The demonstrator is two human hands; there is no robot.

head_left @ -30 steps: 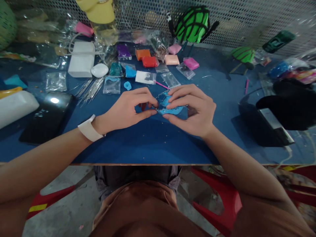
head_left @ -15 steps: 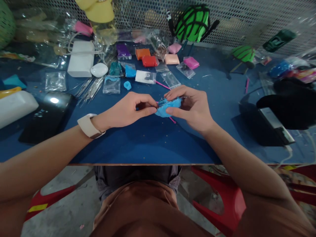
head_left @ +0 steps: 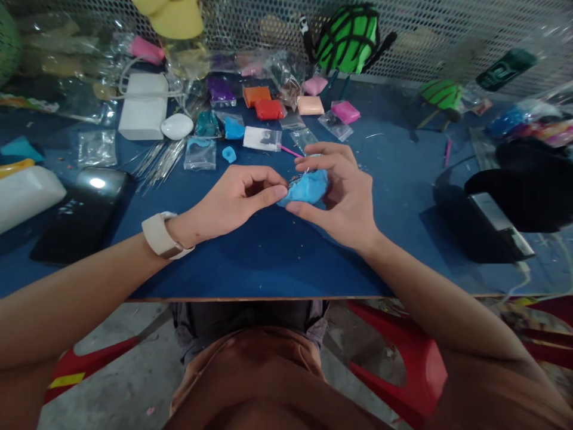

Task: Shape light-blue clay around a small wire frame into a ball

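Between my hands, above the blue table, is a lump of blue modelling clay (head_left: 308, 187) with thin silvery wire showing along its upper left edge. My left hand (head_left: 250, 194) pinches its left end between thumb and fingertips. Around the right side curls my right hand (head_left: 342, 191), thumb at the lower edge and fingers arched over the top, partly lifted off. The palm hides the clay's right end. Behind the hands lies a pink stick tool (head_left: 290, 151), its lower part covered. A small blue clay ring (head_left: 229, 154) rests farther left.
Several clay packets, among them a red one (head_left: 269, 109), lie at the back. Thin metal wires (head_left: 161, 164) and a black phone (head_left: 83, 215) are on the left. A green-and-black striped model (head_left: 349, 39) stands by the mesh panel. On the right sits a black box-shaped device (head_left: 474, 233).
The fingers of my right hand have lifted and spread from the clay's top, and its thumb has slid left. The clay has turned, showing more of its smooth blue face.
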